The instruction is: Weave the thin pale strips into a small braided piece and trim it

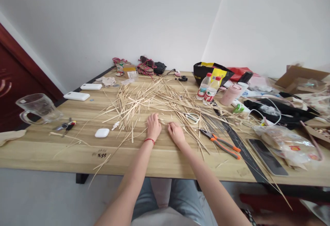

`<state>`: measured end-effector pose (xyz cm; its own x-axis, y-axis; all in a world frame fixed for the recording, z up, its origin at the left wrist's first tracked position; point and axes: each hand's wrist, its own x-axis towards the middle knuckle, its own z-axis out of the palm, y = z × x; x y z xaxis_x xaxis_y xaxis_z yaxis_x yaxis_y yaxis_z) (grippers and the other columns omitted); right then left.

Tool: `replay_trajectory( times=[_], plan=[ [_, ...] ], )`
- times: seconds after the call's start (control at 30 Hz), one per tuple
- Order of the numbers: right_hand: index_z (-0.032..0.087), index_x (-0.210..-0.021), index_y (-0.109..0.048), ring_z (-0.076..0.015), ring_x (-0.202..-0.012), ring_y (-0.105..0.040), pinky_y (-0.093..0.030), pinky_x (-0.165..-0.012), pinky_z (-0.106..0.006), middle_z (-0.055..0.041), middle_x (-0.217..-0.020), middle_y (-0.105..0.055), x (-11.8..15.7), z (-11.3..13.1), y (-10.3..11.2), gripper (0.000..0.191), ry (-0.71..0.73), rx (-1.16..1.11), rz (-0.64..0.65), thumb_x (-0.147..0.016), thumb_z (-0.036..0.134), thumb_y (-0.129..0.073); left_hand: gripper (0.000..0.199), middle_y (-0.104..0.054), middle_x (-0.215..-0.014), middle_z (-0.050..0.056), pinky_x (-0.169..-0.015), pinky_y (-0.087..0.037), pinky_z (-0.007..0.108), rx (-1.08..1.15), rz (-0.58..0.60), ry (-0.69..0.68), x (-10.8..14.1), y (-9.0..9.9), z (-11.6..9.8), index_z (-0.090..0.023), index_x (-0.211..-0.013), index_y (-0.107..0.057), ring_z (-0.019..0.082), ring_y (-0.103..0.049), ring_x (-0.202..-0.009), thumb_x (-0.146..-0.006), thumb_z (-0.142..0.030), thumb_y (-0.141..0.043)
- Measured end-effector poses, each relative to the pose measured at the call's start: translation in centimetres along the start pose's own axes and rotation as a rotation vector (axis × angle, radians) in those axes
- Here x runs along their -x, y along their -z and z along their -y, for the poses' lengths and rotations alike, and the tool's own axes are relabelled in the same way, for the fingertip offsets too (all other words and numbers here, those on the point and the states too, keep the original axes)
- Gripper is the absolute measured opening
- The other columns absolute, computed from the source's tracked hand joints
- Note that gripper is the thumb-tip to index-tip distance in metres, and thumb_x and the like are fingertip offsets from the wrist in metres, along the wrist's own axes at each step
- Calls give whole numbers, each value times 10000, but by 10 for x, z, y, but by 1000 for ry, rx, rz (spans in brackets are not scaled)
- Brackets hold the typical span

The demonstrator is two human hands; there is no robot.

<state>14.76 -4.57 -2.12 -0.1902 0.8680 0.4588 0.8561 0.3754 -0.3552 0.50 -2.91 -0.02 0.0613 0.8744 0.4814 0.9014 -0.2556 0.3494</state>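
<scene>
Thin tan strips [131, 104] lie in a loose, tangled heap across the middle of the wooden table. At the near edge of the heap is my left hand [154, 127], palm down, a red string round its wrist, its fingers close together over the tabletop. Just right of it, my right hand [176, 131] has its fingertips pinched on something too small to make out. A short gap parts the two hands. White-handled scissors [192, 117] rest among the strips, and orange-handled pliers [221, 143] lie right of my right hand.
On the left are a glass mug [38, 107], keys [65, 126] and a white case [102, 132]. Two bottles [210, 91], a pink cup [230, 94] and a black bag [201, 71] stand behind right. A phone [268, 156] lies near the right front edge.
</scene>
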Motion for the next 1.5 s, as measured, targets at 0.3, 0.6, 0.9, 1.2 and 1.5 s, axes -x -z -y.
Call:
replay_trajectory(
  times=[0.3,0.6,0.9,1.2,1.5],
  plan=[
    [154,-857,-550,-165,-799,-563,-397,-744,-245,-68,-825,-610,1,-2,-1,230,-13,-48,0,-910,196,-331,279,-513,-1182,83,-958,-296,427,-24,71,-49,-1,-7,4,-248,-1065,-530,259,-410,-1112,-824,-162,-420],
    [169,-885,-529,-180,-762,-565,-381,-682,-252,-76,-814,-616,2,-2,-1,283,-89,-52,49,-946,284,-278,211,-526,-1103,95,-922,-317,411,-8,97,-58,-3,-16,9,-202,-929,-505,247,-445,-1054,-903,-332,-341],
    [190,-886,-529,-167,-743,-561,-381,-685,-239,-53,-814,-614,4,1,6,184,-90,-170,20,-900,290,-375,233,-527,-1046,91,-877,-343,392,42,112,-76,-3,-20,11,-201,-879,-484,241,-480,-987,-898,-391,-350],
    [182,-871,-506,-167,-687,-526,-364,-651,-245,-45,-757,-575,3,-2,1,181,-113,-167,6,-881,250,-339,215,-506,-1071,66,-906,-334,374,183,121,-38,-7,-26,19,-197,-810,-504,202,-451,-1017,-908,-288,-335],
    [182,-835,-560,-171,-734,-552,-389,-698,-251,-60,-785,-599,4,-1,6,248,-43,-228,-8,-901,342,-382,217,-508,-1058,68,-894,-343,377,166,108,-65,-6,-26,18,-193,-830,-518,206,-453,-1002,-906,-313,-354]
  ],
)
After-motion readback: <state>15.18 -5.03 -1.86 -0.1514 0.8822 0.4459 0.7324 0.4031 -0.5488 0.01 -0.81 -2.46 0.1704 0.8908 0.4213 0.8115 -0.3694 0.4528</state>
